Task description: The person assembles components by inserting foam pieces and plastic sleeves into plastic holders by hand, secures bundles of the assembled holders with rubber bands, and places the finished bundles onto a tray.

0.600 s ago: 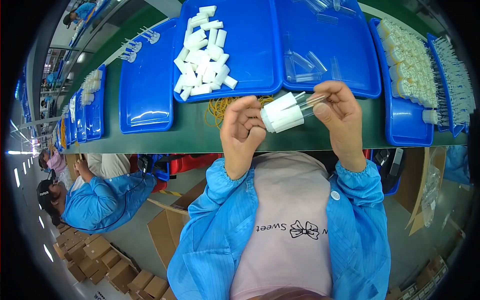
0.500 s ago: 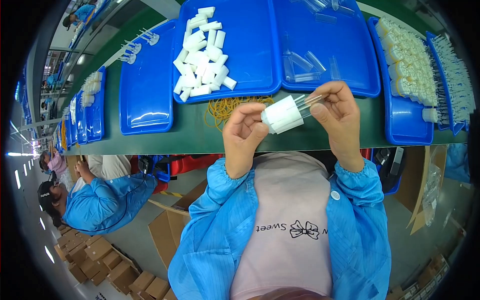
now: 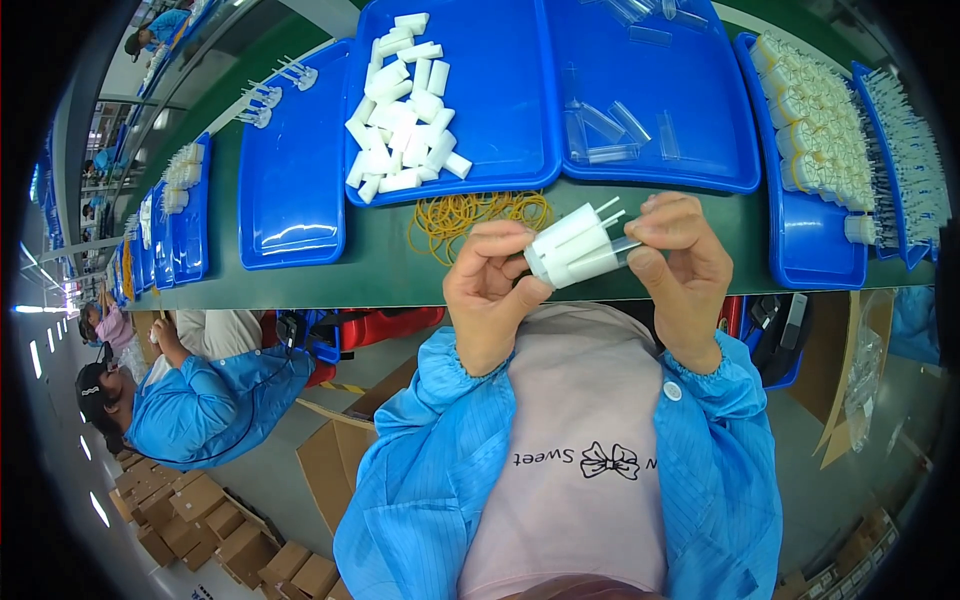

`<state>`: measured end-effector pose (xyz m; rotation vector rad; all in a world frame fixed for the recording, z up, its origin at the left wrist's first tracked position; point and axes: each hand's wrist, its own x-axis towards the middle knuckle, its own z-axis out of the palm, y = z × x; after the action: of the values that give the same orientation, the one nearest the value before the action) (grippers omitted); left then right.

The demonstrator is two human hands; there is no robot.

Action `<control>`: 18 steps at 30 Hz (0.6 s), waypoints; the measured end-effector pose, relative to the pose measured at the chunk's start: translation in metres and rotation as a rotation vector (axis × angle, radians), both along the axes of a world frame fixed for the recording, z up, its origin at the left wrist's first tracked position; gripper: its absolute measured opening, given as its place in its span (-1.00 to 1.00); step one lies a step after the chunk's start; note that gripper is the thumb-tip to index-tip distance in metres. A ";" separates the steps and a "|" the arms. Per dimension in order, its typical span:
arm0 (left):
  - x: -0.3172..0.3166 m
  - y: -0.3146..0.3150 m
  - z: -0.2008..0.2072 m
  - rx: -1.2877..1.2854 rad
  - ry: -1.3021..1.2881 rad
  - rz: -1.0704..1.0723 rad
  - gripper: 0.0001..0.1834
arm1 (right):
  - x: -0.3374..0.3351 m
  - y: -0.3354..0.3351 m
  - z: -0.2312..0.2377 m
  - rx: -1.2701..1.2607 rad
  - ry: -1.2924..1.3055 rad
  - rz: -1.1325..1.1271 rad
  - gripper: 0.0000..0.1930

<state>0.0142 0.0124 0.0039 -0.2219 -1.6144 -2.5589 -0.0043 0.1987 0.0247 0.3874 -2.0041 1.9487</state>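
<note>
My left hand (image 3: 490, 290) is closed around the left end of a white cylindrical assembly (image 3: 575, 248), built of white blocks side by side, with thin white rods sticking out of its right end. The assembly tilts slightly upward to the right, above the table's near edge. In a pinch between thumb and fingers, my right hand (image 3: 685, 275) holds a clear plastic piece (image 3: 624, 250), whose left end meets the assembly. How deep it sits among the blocks cannot be seen. Yellow rubber bands (image 3: 450, 218) lie on the green table just beyond my left hand.
Beyond my hands, one blue tray (image 3: 505, 90) holds white blocks (image 3: 400, 125); another (image 3: 690, 95) holds clear pieces (image 3: 605, 125). Banded white assemblies (image 3: 810, 125) fill a tray at right. A left tray (image 3: 290, 190) carries pronged white parts (image 3: 265, 98). A co-worker (image 3: 215, 400) sits at left.
The assembly has turned and dropped slightly toward me. My right hand has moved a little down and right, and the clear piece now lines up with the assembly's lower side.
</note>
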 end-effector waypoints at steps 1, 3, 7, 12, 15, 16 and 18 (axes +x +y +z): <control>0.001 0.000 0.001 0.000 -0.001 0.001 -0.60 | 0.001 -0.001 0.000 0.000 -0.001 0.001 -0.83; 0.002 -0.001 0.001 0.004 0.018 -0.044 -0.60 | 0.004 -0.004 0.000 -0.014 0.028 0.027 -0.82; 0.003 0.000 0.003 0.012 0.004 -0.066 -0.60 | 0.007 -0.009 0.001 -0.056 0.002 0.043 -0.81; 0.000 0.000 0.001 0.053 -0.021 -0.111 -0.59 | 0.007 -0.008 -0.001 -0.048 -0.028 0.007 -0.82; -0.005 -0.003 0.004 0.027 -0.106 -0.105 -0.54 | 0.000 -0.006 0.000 0.044 0.029 0.022 -0.85; -0.006 -0.004 0.004 0.030 -0.102 -0.112 -0.54 | -0.005 -0.003 0.002 0.048 0.032 0.015 -0.85; -0.006 -0.009 0.000 0.053 -0.197 -0.082 -0.50 | -0.018 0.009 0.008 0.149 -0.005 0.258 -0.88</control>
<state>0.0086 0.0032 0.0037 -0.0317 -1.6292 -2.7588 -0.0222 0.2081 0.0324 0.7102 -2.2031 1.9484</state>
